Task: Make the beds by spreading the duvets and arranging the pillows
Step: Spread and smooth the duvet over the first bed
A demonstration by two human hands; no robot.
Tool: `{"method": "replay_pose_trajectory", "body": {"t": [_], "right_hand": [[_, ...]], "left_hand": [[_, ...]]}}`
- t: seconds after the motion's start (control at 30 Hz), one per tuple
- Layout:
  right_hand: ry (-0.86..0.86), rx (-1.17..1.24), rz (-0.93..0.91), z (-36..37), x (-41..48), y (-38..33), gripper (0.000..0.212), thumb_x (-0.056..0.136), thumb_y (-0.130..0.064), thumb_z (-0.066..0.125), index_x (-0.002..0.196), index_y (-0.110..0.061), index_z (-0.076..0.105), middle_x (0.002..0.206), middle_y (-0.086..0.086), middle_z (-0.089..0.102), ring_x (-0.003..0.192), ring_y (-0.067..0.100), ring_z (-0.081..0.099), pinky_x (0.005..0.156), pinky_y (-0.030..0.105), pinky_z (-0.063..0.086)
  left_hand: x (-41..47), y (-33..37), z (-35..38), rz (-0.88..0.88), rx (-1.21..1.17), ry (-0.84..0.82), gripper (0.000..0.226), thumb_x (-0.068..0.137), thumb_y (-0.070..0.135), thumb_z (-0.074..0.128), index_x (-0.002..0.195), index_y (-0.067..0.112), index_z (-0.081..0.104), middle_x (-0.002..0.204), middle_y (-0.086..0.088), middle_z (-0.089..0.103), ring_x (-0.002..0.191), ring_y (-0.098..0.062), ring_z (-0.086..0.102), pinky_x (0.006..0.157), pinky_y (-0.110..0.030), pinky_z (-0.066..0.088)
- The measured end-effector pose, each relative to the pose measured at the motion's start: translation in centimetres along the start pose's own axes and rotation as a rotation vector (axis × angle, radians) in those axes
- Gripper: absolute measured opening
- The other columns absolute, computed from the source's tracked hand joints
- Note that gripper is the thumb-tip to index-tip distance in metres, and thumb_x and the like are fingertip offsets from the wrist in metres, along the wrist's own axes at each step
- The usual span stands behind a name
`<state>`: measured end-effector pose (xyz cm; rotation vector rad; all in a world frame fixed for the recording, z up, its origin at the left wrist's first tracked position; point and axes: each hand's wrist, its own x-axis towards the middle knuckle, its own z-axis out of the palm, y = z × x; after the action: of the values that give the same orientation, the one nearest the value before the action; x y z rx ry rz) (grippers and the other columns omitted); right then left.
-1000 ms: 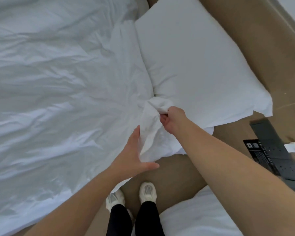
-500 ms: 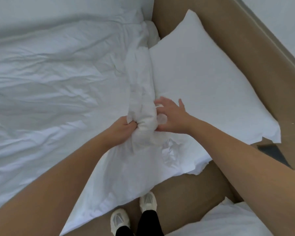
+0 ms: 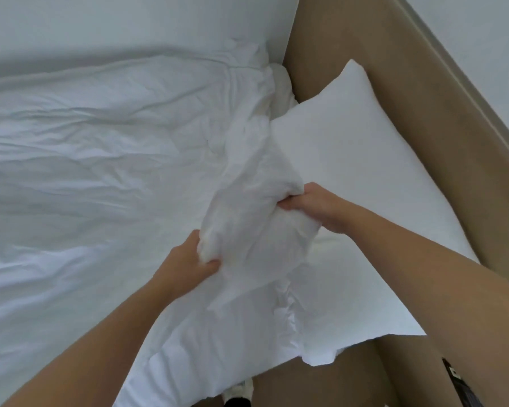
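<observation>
The person is standing at the near side of the bed (image 3: 188, 362), and both hands are gripping a bunched section of the duvet (image 3: 247, 218) at its head end. The left hand (image 3: 185, 265) is clamping the near-left side of the bunch, with its fingers (image 3: 210, 263) curled tightly into the cloth. The right hand (image 3: 321, 210) is pinching the far-right side of the same bunch, fingers closed on the fabric. The gathered cloth is being held raised between the two hands, just left of the pillow (image 3: 365, 177) and overlapping its near-left edge. The pillow is lying flat at the right of the bed, with its far corner touching the tan headboard (image 3: 423, 118). The rest of the duvet is covering the mattress to the left, creased across its whole surface. Judged from this layout, the task is only partly complete: the duvet is roughly in place, but its head edge is crumpled and needs spreading and smoothing. The pillow sits askew to the headboard and is probably awaiting squaring. Any second bed is not showing here.
</observation>
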<state>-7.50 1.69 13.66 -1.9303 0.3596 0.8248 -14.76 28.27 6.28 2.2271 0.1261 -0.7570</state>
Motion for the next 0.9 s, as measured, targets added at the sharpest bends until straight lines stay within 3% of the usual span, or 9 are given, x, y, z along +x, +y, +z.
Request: {"method": "replay_pose_trajectory", "body": {"t": [0.1,0.23,0.33,0.4,0.53,0.63,0.73,0.8,0.9], "right_hand": [[-0.036,-0.117,0.080,-1.4,2.0,-1.6,0.029,0.088,-0.020,0.065,0.115,-0.008,0.065,0.111,0.010,0.070,0.100,0.026,0.068,0.093,0.042,0.053],[-0.113,-0.010,-0.027,-1.8,5.0,-4.3,0.037,0.090,-0.029,0.066,0.123,-0.015,0.059,0.119,0.002,0.068,0.105,0.019,0.067,0.095,0.038,0.052],[-0.372,-0.092,-0.082,-0.6,7.1,-4.2,0.060,0.079,-0.037,0.076,0.133,-0.032,0.051,0.126,-0.016,0.063,0.119,0.009,0.058,0.102,0.034,0.044],[-0.473,-0.260,-0.079,0.5,8.6,-2.3,0.055,0.074,-0.029,0.082,0.124,-0.034,0.057,0.119,-0.021,0.065,0.115,0.002,0.058,0.102,0.030,0.043],[-0.261,-0.587,-0.116,3.5,11.9,0.9,0.079,0.067,-0.035,0.088,0.136,-0.021,0.051,0.134,-0.007,0.056,0.125,0.013,0.053,0.106,0.029,0.042],[0.016,-0.469,-0.228,6.3,13.9,0.8,0.052,0.084,-0.034,0.073,0.129,-0.013,0.059,0.127,0.004,0.062,0.118,0.021,0.058,0.093,0.028,0.047],[0.160,-0.245,-0.289,7.2,14.0,0.1,0.026,0.094,-0.030,0.060,0.112,-0.013,0.067,0.110,0.002,0.067,0.105,0.020,0.064,0.080,0.025,0.047],[0.195,-0.202,-0.273,6.5,13.0,-0.5,0.020,0.096,-0.028,0.057,0.108,-0.016,0.067,0.106,0.000,0.068,0.099,0.017,0.064,0.079,0.024,0.045],[0.170,-0.323,-0.139,4.9,10.5,-1.3,0.026,0.096,-0.033,0.056,0.110,-0.013,0.065,0.109,0.003,0.065,0.096,0.019,0.060,0.080,0.025,0.042]], "left_hand": [[2.5,-1.6,-2.1,-0.010,0.230,0.259,0.014,0.088,0.028,0.060,0.094,0.017,0.054,0.095,-0.015,0.066,0.095,-0.037,0.062,0.073,-0.037,0.046],[8.7,0.7,-8.0,0.036,0.294,0.484,0.020,0.092,0.022,0.053,0.109,0.011,0.058,0.106,-0.023,0.064,0.101,-0.043,0.059,0.080,-0.044,0.046],[12.0,0.4,-10.2,-0.055,0.325,0.528,0.018,0.092,0.018,0.040,0.101,0.013,0.054,0.103,-0.019,0.061,0.100,-0.041,0.056,0.076,-0.039,0.040],[13.5,-0.9,-10.4,-0.064,0.306,0.527,0.014,0.092,0.016,0.037,0.096,0.012,0.050,0.100,-0.019,0.060,0.098,-0.041,0.055,0.077,-0.040,0.042],[16.6,-2.0,-10.9,-0.046,0.227,0.541,0.012,0.094,0.012,0.037,0.097,0.007,0.047,0.098,-0.024,0.058,0.096,-0.042,0.055,0.076,-0.042,0.042],[18.5,-3.5,-10.5,-0.091,0.195,0.538,0.023,0.099,0.018,0.040,0.118,0.005,0.045,0.110,-0.025,0.057,0.103,-0.042,0.055,0.081,-0.044,0.043],[18.9,-7.1,-8.6,-0.191,0.148,0.403,0.063,0.096,0.034,0.054,0.147,0.013,0.024,0.139,-0.022,0.044,0.127,-0.040,0.045,0.104,-0.048,0.038],[18.0,-9.0,-6.9,-0.224,0.156,0.281,0.081,0.093,0.037,0.059,0.153,0.015,0.010,0.150,-0.020,0.033,0.135,-0.039,0.037,0.110,-0.050,0.033],[16.3,-8.5,-4.8,-0.111,0.129,0.193,0.085,0.091,0.041,0.060,0.155,0.020,0.008,0.156,-0.013,0.025,0.142,-0.033,0.028,0.115,-0.046,0.027]]}}
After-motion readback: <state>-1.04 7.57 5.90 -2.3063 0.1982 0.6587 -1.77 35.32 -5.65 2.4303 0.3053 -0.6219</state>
